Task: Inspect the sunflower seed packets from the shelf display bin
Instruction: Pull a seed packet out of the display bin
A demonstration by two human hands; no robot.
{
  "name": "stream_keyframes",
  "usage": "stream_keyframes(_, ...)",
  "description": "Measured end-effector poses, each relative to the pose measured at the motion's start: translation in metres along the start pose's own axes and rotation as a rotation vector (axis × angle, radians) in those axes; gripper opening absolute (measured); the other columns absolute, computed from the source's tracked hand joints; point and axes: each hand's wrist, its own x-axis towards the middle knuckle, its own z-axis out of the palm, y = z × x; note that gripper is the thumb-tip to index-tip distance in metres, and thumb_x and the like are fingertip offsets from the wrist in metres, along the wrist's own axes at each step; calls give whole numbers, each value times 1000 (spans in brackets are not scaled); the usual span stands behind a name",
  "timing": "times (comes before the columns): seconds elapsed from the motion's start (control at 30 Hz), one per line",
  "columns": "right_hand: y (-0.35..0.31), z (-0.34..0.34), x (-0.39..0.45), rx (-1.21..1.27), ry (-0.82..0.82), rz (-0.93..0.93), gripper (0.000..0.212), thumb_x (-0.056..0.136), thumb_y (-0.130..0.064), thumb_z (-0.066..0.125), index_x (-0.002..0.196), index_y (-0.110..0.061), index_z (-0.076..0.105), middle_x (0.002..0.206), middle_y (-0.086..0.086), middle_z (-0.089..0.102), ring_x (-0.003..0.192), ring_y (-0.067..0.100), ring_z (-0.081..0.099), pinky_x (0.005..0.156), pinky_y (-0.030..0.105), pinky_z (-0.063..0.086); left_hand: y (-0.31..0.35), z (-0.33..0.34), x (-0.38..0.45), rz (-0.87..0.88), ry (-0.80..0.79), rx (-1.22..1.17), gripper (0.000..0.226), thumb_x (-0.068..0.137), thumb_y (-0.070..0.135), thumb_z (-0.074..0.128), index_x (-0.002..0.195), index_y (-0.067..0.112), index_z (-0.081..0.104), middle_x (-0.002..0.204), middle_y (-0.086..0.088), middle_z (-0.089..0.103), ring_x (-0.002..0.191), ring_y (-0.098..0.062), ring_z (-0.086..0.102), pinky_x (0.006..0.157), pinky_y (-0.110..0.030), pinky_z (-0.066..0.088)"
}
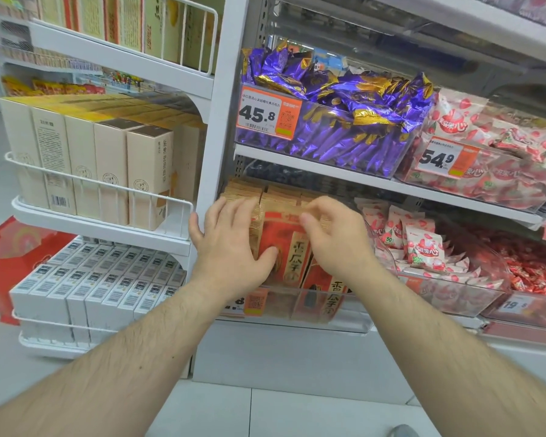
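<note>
Head view looks down on the sunflower seed packets (284,247), red and kraft-brown with a tall label strip of dark characters, standing upright in rows inside a clear display bin (353,313) on the lower shelf. One front packet stands raised above its neighbours, between the person's two hands. The left hand (230,244) grips it from the left: the thumb presses on the red face low down, and the fingers reach up along the packet's left edge. The right hand (334,238) comes in from the right with its fingers bent at the packet's top edge; they appear to pinch that edge, though blur makes the exact contact hard to read. Behind the raised packet, more packets show only their brown tops, packed tightly toward the back of the bin.

An orange price tag (256,302) sits on the bin's front wall, partly hidden by the left wrist. Just to the right, another clear bin holds white and pink strawberry candy bags (420,244). On the shelf above, purple and gold wrapped sweets (344,121) fill a bin tagged 45.8. To the left stands a white wire rack (108,222) with tall cream boxes (111,165) above and small white boxes below.
</note>
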Motion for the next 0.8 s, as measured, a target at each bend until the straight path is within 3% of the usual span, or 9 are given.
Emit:
stream_keyframes(0.1, -14, -10, 5, 294, 262, 95, 24, 96, -15, 59, 77, -30, 55, 64, -13, 51, 61, 3, 47, 65, 26, 41, 1, -7, 0, 56, 73, -83, 87, 77, 53, 59, 150, 17, 29, 150, 0, 39, 145, -16, 14, 120, -51, 1)
stream_keyframes(0.23, -31, -22, 10, 468, 517, 120, 20, 98, -16, 55, 83, -29, 55, 71, -11, 54, 63, 5, 50, 61, 30, 44, 6, -13, -6, 125, 86, -164, 82, 76, 49, 60, 147, 13, 39, 144, -3, 47, 142, -16, 22, 117, -36, 6)
stream_keyframes(0.3, -36, -25, 10, 476, 558, 114, 19, 98, -15, 54, 85, -29, 56, 71, -11, 56, 62, 3, 49, 61, 30, 45, 11, -15, -9, 126, 46, -156, 82, 77, 51, 58, 147, 13, 39, 143, -3, 48, 140, -16, 24, 115, -33, 7)
stream_keyframes(0.37, -40, -28, 9, 479, 540, 108, 17, 97, -18, 53, 86, -31, 57, 72, -9, 57, 63, 5, 51, 61, 30, 46, 16, -18, -13, 124, -29, -186, 75, 79, 52, 56, 146, 22, 39, 137, 3, 53, 133, -15, 35, 116, -38, 19)
stream_keyframes(0.47, -40, -26, 7, 488, 474, 120, 15, 94, -21, 52, 85, -31, 59, 74, -8, 60, 68, 8, 55, 67, 35, 49, 23, -25, -24, 55, -199, -510, 43, 86, 38, 64, 125, 49, 47, 113, 23, 65, 109, -2, 60, 97, -37, 49)
stream_keyframes(0.53, -38, -22, 2, 496, 388, 156, 17, 94, -20, 51, 84, -30, 61, 77, -7, 62, 73, 11, 58, 73, 41, 52, 27, -29, -32, -84, -326, -744, 40, 90, 21, 69, 120, 41, 54, 109, 23, 69, 102, 0, 65, 94, -35, 54)
stream_keyframes(0.6, -33, -18, -6, 506, 294, 194, 19, 94, -23, 50, 82, -30, 63, 78, -7, 65, 75, 12, 60, 76, 42, 53, 27, -30, -36, -219, -433, -877, 41, 88, 10, 71, 123, 26, 58, 108, 12, 73, 101, -7, 69, 93, -38, 55)
stream_keyframes(0.8, -22, -3, -22, 565, 124, 319, 28, 102, -12, 48, 83, -25, 64, 81, -2, 66, 74, 11, 59, 70, 34, 51, 15, -32, -34, -370, -698, -925, 30, 84, 4, 72, 112, 13, 66, 101, -3, 76, 94, -21, 73, 79, -39, 58)
